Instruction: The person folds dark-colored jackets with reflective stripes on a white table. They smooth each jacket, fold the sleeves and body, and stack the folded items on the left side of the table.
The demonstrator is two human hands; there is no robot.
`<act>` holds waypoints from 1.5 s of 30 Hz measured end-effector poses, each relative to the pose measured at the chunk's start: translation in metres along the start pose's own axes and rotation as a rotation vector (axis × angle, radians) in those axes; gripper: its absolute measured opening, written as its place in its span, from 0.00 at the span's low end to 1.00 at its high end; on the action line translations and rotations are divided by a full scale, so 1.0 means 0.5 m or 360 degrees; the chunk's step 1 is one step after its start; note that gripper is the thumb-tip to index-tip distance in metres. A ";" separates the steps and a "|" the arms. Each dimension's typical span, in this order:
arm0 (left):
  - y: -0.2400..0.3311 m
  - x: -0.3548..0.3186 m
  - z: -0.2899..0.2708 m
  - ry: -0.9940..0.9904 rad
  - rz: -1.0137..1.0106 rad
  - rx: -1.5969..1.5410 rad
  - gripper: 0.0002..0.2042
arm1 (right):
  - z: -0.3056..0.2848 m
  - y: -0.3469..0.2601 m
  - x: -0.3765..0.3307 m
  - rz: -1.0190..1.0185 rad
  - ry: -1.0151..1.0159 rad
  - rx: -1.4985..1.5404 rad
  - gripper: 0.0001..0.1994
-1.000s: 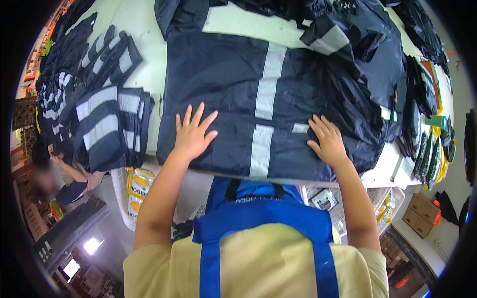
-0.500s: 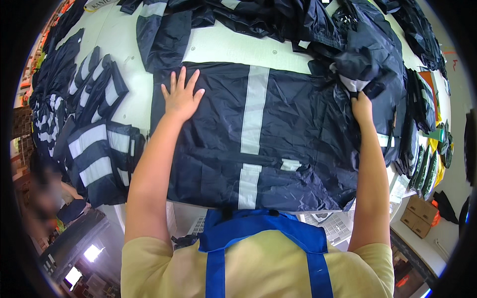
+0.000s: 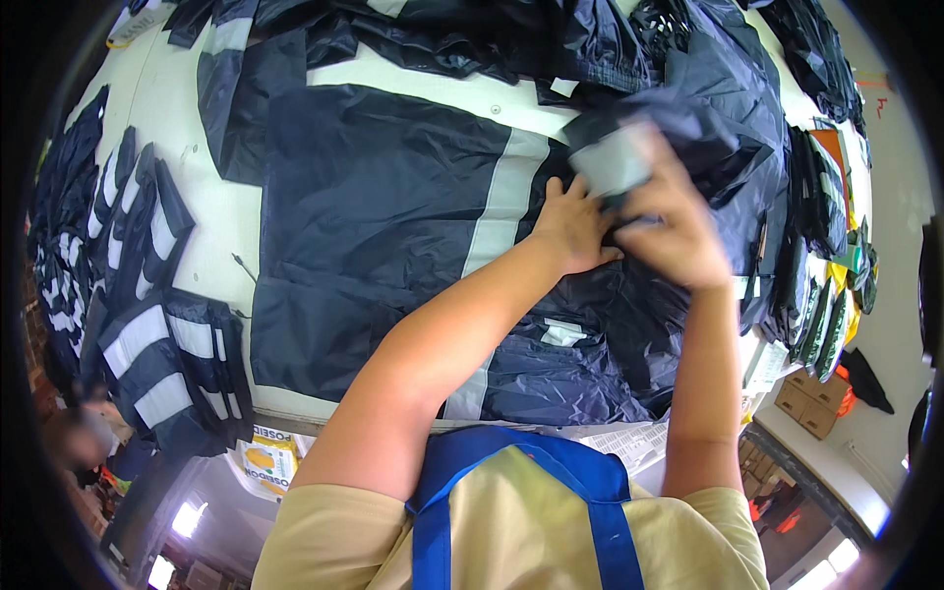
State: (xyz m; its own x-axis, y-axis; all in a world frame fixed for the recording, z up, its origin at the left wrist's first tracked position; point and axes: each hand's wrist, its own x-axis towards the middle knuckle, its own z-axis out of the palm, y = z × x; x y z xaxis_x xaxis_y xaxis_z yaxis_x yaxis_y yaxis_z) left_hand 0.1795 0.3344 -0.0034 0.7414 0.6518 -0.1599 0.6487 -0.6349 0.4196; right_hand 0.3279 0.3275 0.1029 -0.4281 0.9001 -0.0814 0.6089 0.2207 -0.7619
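A dark navy jacket (image 3: 383, 216) with a pale reflective stripe (image 3: 501, 202) lies spread flat on the white table (image 3: 221, 226). My left hand (image 3: 572, 228) reaches across to the right and presses flat on the jacket beside the stripe. My right hand (image 3: 669, 226) is just to its right, gripping the jacket's sleeve (image 3: 649, 133), which is lifted and folded inward, its grey reflective cuff showing above my fingers.
Folded navy garments with reflective bands (image 3: 172, 364) are stacked at the table's left edge. More dark clothing (image 3: 472, 29) is heaped at the back and right. Cardboard boxes (image 3: 811, 408) stand on the floor to the right. A yellow-and-white bag (image 3: 267, 462) lies under the table edge.
My left hand has crossed from the jacket's left side to its right. My right hand has lifted the right sleeve and pulled it inward over the jacket.
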 end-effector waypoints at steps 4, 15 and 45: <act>-0.048 -0.048 -0.030 0.0743 0.0202 -0.1064 0.34 | 0.082 -0.053 -0.027 -0.0007 0.0571 -0.1026 0.11; -0.124 -0.136 -0.084 0.0555 -0.0267 0.0209 0.29 | 0.223 0.060 -0.158 0.0543 0.0127 -0.1121 0.39; -0.130 -0.193 -0.352 -0.0334 -0.0207 0.0827 0.22 | 0.335 0.082 -0.209 0.0569 0.0938 -0.0212 0.29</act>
State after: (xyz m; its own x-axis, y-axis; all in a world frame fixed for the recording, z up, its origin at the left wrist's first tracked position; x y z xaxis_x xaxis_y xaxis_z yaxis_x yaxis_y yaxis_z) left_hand 0.0355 0.3855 0.1421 0.6338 0.6754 -0.3770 0.6967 -0.7102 -0.1012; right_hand 0.2856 0.1796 -0.0273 0.2243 0.9714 0.0780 0.7375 -0.1169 -0.6652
